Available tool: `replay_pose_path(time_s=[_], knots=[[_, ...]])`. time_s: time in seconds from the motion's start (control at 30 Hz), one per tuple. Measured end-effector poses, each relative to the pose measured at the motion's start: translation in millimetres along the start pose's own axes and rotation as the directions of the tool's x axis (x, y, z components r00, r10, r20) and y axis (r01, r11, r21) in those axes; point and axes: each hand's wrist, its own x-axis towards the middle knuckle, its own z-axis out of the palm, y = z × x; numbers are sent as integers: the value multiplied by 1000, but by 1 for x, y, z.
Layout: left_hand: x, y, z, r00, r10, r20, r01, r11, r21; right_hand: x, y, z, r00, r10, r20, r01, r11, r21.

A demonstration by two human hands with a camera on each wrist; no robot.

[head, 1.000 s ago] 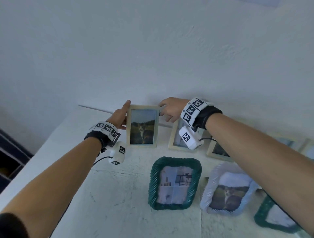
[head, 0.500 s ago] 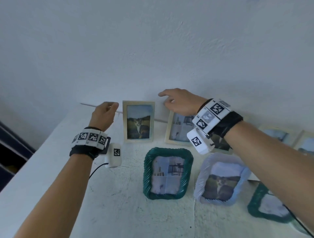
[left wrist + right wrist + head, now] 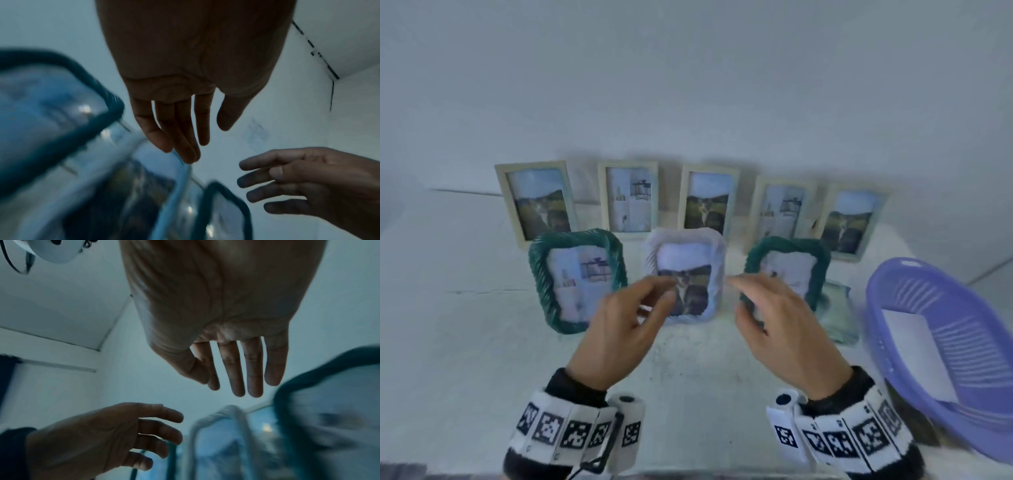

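Five cream photo frames stand in a row against the wall, the leftmost one (image 3: 537, 200) showing a cat in a landscape. In front stand a green ornate frame (image 3: 575, 277), a white ornate frame (image 3: 688, 246) and a second green ornate frame (image 3: 787, 260). My left hand (image 3: 657, 291) and right hand (image 3: 738, 296) hover just in front of the white frame, one at each side. Neither hand holds or touches anything. In the left wrist view the left fingers (image 3: 180, 138) hang straight. The right fingers (image 3: 236, 369) do the same in the right wrist view. The picture is blurred by motion.
A purple plastic basket (image 3: 914, 298) with a white sheet in it stands at the right edge of the white table (image 3: 465, 342). A pale green thing (image 3: 839, 315) lies behind the right green frame. The wall rises close behind the frames.
Both hands have let go of the cream frame at the back left and drawn back toward me. They now hover by the white ornate frame. The head view has swung right and pulled back.
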Motion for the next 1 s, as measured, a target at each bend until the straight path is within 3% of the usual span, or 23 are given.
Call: replay_pose_path(time_s=[0.13,0.23,0.33,0.4,0.53,0.7,0.8,1.0], knots=[[-22,12,112,973,24,229,-39,997,64,-98,68,-19,969,230,-86,-242,957,-163],[-32,23,181,939,47,339,-83,992,92,-152,109,-36,919,350,-179,-392,852,-348],[-29,38,232,904,53,424,-113,986,120,-186,141,-53,872,427,-240,-489,767,-414],[-21,49,258,890,50,453,-135,978,158,-200,157,-64,868,437,-235,-496,758,-424],[-1,65,295,870,83,486,-218,949,229,-209,178,-89,909,361,-209,-417,805,-422],[27,82,330,820,60,569,-300,892,338,-209,219,-131,906,280,-316,-381,866,-324],[40,91,352,779,19,627,-364,828,427,-207,246,-152,906,260,-334,-366,877,-311],[64,98,389,754,-91,650,-400,722,565,-208,267,-180,894,250,-372,-362,893,-269]])
